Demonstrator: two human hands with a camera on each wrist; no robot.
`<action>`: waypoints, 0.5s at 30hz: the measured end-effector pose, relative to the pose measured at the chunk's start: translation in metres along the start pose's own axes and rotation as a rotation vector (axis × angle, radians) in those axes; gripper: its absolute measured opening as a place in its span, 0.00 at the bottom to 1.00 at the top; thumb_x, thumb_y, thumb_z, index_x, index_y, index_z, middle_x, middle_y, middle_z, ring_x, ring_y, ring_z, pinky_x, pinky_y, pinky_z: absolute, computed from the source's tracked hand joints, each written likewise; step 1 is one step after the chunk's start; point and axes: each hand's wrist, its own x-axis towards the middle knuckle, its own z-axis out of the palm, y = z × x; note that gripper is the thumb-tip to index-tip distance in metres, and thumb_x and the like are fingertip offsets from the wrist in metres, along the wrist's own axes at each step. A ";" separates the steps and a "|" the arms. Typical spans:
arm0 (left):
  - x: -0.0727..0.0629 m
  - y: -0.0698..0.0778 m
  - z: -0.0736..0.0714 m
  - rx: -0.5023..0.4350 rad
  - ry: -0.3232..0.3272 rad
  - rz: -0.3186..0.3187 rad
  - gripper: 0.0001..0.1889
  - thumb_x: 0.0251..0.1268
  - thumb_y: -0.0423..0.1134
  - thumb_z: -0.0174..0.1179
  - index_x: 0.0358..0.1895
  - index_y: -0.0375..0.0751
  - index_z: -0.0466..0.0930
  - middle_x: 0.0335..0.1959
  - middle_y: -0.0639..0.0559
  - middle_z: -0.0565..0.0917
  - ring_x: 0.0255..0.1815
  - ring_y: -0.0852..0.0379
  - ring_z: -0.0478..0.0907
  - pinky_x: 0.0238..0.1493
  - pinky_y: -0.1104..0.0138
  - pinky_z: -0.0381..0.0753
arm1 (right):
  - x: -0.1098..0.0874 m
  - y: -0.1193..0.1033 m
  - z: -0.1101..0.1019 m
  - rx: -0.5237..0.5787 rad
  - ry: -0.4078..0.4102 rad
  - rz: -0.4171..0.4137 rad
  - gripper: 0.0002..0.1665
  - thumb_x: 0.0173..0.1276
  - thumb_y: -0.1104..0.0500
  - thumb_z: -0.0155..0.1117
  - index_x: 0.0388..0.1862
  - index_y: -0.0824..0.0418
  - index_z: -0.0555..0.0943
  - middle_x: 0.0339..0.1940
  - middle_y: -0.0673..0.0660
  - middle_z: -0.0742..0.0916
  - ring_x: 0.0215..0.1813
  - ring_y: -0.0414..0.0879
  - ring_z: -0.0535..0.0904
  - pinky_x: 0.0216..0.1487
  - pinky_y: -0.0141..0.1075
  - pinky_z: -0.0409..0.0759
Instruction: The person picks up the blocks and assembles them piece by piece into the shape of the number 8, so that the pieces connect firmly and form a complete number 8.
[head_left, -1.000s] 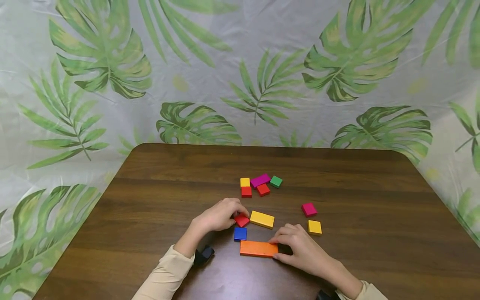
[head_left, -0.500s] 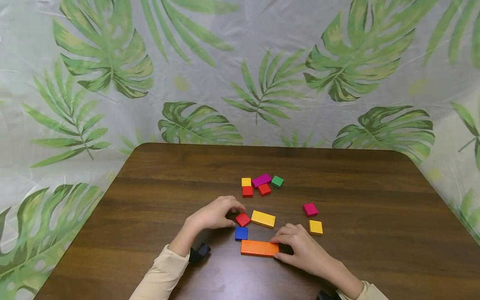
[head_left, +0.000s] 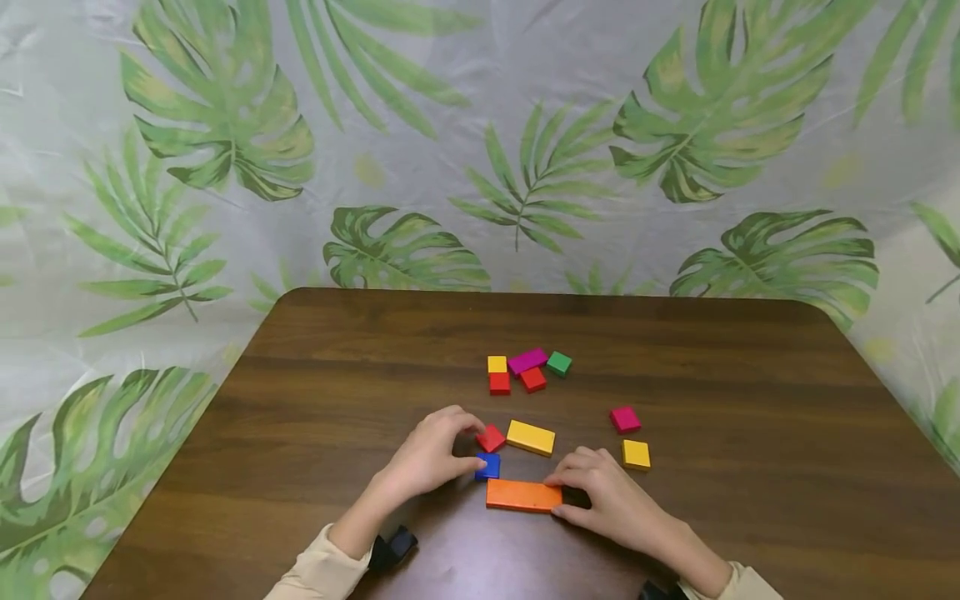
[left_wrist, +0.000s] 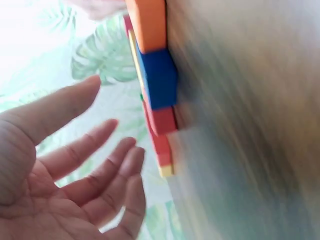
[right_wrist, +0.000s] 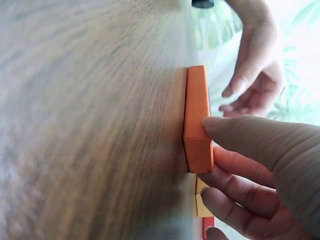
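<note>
An orange rectangular block (head_left: 522,495) lies flat on the table, and my right hand (head_left: 603,493) pinches its right end between thumb and fingers. The right wrist view also shows the thumb against the orange block's side (right_wrist: 196,115). A small blue block (head_left: 490,467) lies at the orange block's far left corner, with a red block (head_left: 492,438) just beyond it. My left hand (head_left: 433,454) hovers beside these two, thumb over the blue block's edge. In the left wrist view, the left hand's fingers (left_wrist: 107,165) are spread and hold nothing. A yellow rectangular block (head_left: 531,437) lies right of the red one.
Farther back sit a small yellow block (head_left: 497,364), two red blocks (head_left: 499,383), a purple block (head_left: 528,362) and a green block (head_left: 558,363). To the right lie a pink block (head_left: 626,419) and a yellow square block (head_left: 636,455). A leaf-patterned sheet (head_left: 420,167) hangs behind the table.
My left hand has come away from the red block, drawn back left, then moved toward the blue block with its thumb and fingers spread wider. The right hand stays on the orange block.
</note>
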 end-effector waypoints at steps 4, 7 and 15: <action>-0.010 0.003 -0.001 0.047 0.014 0.001 0.16 0.48 0.42 0.71 0.42 0.44 0.83 0.38 0.53 0.82 0.40 0.57 0.77 0.43 0.66 0.77 | 0.004 0.000 0.002 -0.009 0.026 -0.027 0.12 0.54 0.53 0.71 0.40 0.49 0.86 0.35 0.39 0.83 0.41 0.33 0.72 0.42 0.32 0.67; -0.013 0.003 0.001 0.078 0.020 0.022 0.16 0.47 0.42 0.72 0.41 0.43 0.83 0.36 0.53 0.82 0.37 0.58 0.76 0.42 0.67 0.76 | 0.006 -0.001 0.004 -0.014 0.034 -0.036 0.12 0.54 0.53 0.71 0.40 0.49 0.85 0.36 0.39 0.83 0.42 0.34 0.72 0.43 0.33 0.67; -0.014 0.005 0.014 0.194 0.014 0.068 0.16 0.49 0.47 0.71 0.40 0.46 0.83 0.35 0.56 0.81 0.36 0.63 0.74 0.39 0.71 0.74 | 0.003 -0.002 0.004 -0.031 0.056 -0.051 0.12 0.54 0.53 0.72 0.39 0.49 0.85 0.36 0.38 0.83 0.41 0.34 0.72 0.43 0.34 0.68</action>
